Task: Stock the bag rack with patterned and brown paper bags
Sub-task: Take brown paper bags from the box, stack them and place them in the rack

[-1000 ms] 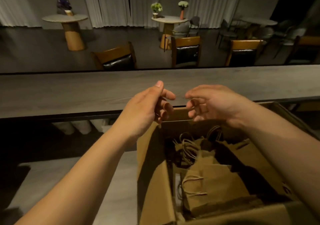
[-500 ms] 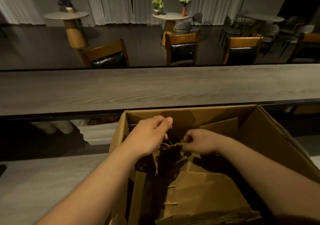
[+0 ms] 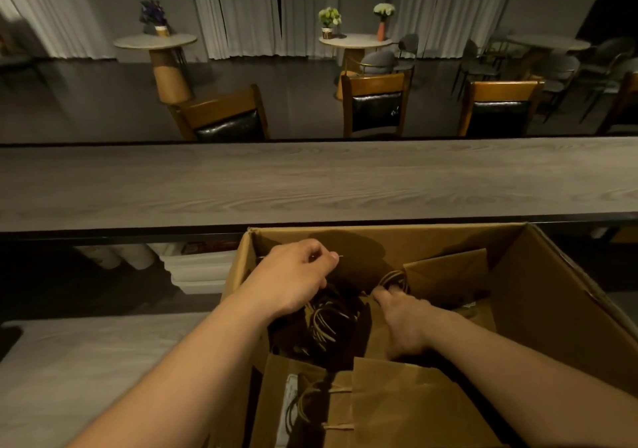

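Both hands are down inside an open cardboard box (image 3: 538, 295) that stands on a pale lower counter (image 3: 86, 371), just below a long grey wood-grain bar top (image 3: 310, 185).

The left hand (image 3: 297, 280) hovers near the box's far left corner, its fingers curled under the palm with the thumb laid against the forefinger. A thin pale line crosses at its fingertips, but whether the hand pinches anything there cannot be told. Beneath it lies a cluster of twisted paper handles (image 3: 324, 323) in deep shadow.

The right hand (image 3: 402, 320) reaches deeper, palm down, its fingers pushed forward and curled into the looped handle (image 3: 392, 280) of a brown paper bag (image 3: 445, 278) that leans against the far wall of the box. The fingertips are hidden among the loops, so how tight the hold is stays unclear.

More brown paper bags (image 3: 397, 406) lie flat in the near part of the box, one with its handles (image 3: 303, 402) showing beside a white label. No patterned bag can be made out in the dim light.

Beyond the bar top stand wooden chairs (image 3: 374, 102) with dark seats and round tables (image 3: 355, 41) bearing small flower pots.
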A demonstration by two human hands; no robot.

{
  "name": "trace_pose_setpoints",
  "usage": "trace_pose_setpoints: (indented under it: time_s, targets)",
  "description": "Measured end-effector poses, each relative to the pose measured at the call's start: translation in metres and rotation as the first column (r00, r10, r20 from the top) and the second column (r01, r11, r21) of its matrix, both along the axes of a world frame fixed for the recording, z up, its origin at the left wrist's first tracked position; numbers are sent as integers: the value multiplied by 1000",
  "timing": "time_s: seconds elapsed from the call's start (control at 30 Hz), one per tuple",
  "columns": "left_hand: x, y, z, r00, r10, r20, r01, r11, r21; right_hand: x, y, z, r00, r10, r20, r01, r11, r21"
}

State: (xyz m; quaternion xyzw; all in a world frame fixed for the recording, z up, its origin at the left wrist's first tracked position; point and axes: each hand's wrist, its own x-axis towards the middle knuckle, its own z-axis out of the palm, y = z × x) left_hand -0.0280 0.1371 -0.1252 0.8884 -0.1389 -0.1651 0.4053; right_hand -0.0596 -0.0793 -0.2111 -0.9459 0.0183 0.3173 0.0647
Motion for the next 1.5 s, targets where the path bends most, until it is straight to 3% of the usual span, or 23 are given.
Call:
trace_pose_setpoints:
  time_s: [0.33,0.47,0.63,0.73,0.83,0.9,0.97,1.03,1.1,1.2,1.33,1.43,1.5]
  targets:
    - [3,2,-2,1000,-22,4,22,1000,2,2,16,-6,989,90,-120,-91,996,-1]
    - [3,5,-1,1000,10,12,-10,999,-46,1,10,24,996,77,-39,-74,996,58]
    - [6,8,-2,993,119,23,-111,969,-222,1,-9,79,978,-182,103,132,920,370]
    - [9,10,-3,952,303,-37,-285,839,-463,-1,-26,96,930,-355,98,243,792,560]
    - [8,9,1,927,324,-187,-368,697,-615,-4,-42,102,855,-515,59,266,533,803]
    - [9,8,3,942,216,-257,-332,709,-622,1,-44,98,767,-642,6,265,325,908]
    - [7,7,3,927,-12,-375,-270,672,-690,6,-35,92,686,-722,-88,256,126,958]
    - [5,7,4,907,-142,-395,-217,648,-731,10,-21,86,663,-732,-159,272,37,962]
    - [5,7,3,925,-94,-369,-221,657,-721,9,-9,83,678,-717,-158,301,75,951]
    - [5,11,0,953,43,-301,-229,752,-618,7,2,83,702,-711,-43,300,240,923]
    - [7,14,5,947,106,-302,-282,722,-632,4,3,89,651,-758,30,293,288,912]
    - [4,13,8,956,156,-250,-282,732,-621,2,-4,96,693,-717,74,288,369,884]
    - [1,12,11,954,176,-243,-294,719,-630,1,-9,99,695,-715,73,293,375,880]
